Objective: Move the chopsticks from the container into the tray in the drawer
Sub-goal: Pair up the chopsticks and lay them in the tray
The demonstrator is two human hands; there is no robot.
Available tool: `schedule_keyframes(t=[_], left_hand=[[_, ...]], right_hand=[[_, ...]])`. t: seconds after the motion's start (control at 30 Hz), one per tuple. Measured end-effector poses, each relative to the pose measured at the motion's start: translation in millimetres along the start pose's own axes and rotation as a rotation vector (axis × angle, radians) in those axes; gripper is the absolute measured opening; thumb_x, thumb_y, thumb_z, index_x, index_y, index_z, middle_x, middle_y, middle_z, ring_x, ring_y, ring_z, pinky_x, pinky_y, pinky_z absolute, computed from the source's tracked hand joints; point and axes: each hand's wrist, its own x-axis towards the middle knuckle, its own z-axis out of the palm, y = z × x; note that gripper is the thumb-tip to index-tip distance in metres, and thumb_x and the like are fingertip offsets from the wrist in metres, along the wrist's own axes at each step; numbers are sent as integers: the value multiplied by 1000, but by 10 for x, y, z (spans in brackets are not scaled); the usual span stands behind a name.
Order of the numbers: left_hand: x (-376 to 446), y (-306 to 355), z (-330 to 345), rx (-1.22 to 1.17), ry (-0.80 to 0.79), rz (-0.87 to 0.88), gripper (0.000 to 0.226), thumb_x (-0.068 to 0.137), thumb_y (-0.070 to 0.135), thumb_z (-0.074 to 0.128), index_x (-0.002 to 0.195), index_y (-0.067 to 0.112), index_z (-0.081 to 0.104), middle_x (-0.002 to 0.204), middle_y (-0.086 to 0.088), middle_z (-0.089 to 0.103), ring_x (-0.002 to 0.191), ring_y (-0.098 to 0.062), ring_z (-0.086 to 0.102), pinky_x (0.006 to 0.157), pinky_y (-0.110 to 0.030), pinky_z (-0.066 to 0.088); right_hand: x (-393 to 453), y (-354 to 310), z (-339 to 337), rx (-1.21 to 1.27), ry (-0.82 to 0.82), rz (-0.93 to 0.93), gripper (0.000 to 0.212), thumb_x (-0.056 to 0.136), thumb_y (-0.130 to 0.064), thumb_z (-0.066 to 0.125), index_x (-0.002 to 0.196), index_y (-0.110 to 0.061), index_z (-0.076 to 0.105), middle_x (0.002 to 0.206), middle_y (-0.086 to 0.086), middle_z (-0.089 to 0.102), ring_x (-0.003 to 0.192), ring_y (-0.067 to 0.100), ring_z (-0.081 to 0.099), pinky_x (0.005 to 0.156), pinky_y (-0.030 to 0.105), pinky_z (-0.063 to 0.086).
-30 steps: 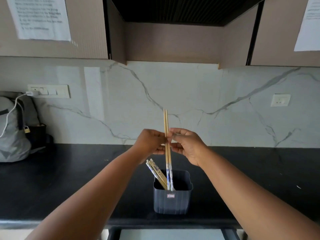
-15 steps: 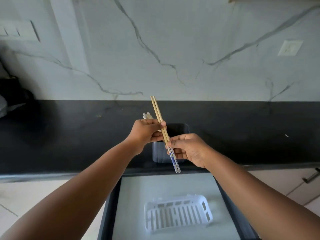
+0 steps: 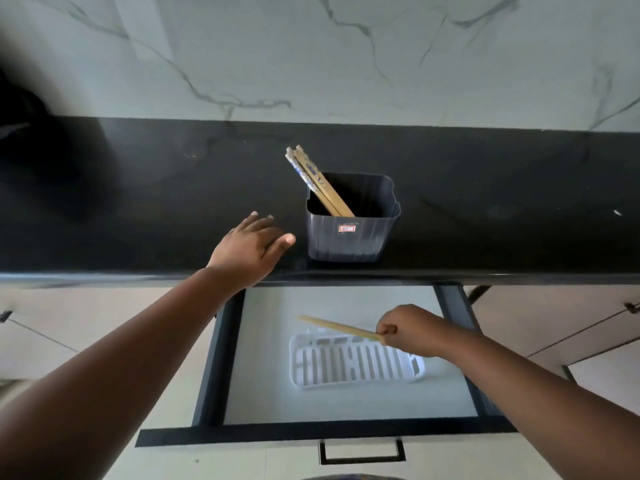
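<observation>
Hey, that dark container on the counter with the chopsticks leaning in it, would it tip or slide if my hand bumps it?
The container looks like thin plastic, so probably light and apt to slide on the glossy counter. Its squat, wide shape should resist tipping, though the chopsticks lean out over its left rim, nearest the left hand, and could lever it slightly.

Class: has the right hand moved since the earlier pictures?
Yes. The right hand, gripping chopsticks, went from above the container down over the drawer's tray.
</observation>
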Motion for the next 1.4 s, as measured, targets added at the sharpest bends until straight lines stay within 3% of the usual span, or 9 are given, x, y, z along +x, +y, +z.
schedule_keyframes(t=[0.07,0.2,0.33,0.5,0.7,0.9,1.17,1.33,1.4], left_hand=[[47,-39,181,149,-154,-27,87,84,76,10,151,23,28,162,-8,11,149,-26,-3,120,-44,5],[101,-95,492,244,-273,-91,101,77,81,2,154,16,-1,162,-9,-8,148,-25,-12,119,-42,-5],[121,-105,610,204,-153,-124,96,81,79,4,154,16,4,163,-6,-3,149,-22,-8,119,-39,-5],[124,-112,637,205,-98,-118,94,83,78,5,155,17,7,163,-5,1,149,-21,-5,120,-39,-3],[133,-123,670,221,-75,-118,93,84,79,5,155,18,9,163,-5,4,149,-22,-2,120,-39,-2],[135,-134,689,227,-59,-116,95,83,81,2,155,19,8,162,-4,4,149,-21,-2,119,-38,-2],[131,-137,696,220,-50,-108,93,84,80,4,154,19,9,162,-5,5,149,-22,-2,119,-38,-2],[130,-132,673,209,-65,-107,92,85,79,6,155,18,6,163,-5,1,149,-22,-5,118,-38,-4],[129,-124,655,199,-82,-109,93,84,79,6,155,18,4,163,-5,-1,149,-22,-7,119,-38,-5]], right_hand=[[92,42,140,-97,-67,11,23,86,-18,49,68,-30,58,71,-10,54,63,10,50,56,25,39],[284,79,355,-189,-128,5,25,82,-7,45,65,-24,50,71,-6,49,65,16,47,53,26,34],[436,79,528,-292,-184,37,23,81,-4,43,73,-19,59,76,-5,57,62,12,47,58,25,37],[535,64,687,-289,-265,-28,31,74,2,37,54,-18,25,56,-3,25,51,14,23,48,28,15],[650,184,825,-195,-302,-7,22,83,-3,42,91,3,60,92,24,58,69,21,44,61,29,29],[718,283,865,-178,-265,-87,37,92,-26,56,128,-25,56,113,-3,61,103,18,58,75,27,42],[697,251,911,-154,-256,-61,39,94,-8,46,121,-27,66,124,-3,64,109,16,60,87,27,49],[590,198,817,-216,-216,-35,46,94,-4,39,120,-31,65,119,-5,65,96,13,62,68,19,45],[509,131,671,-232,-153,-19,46,94,-7,38,121,-34,64,122,-8,65,101,12,62,79,22,50]])
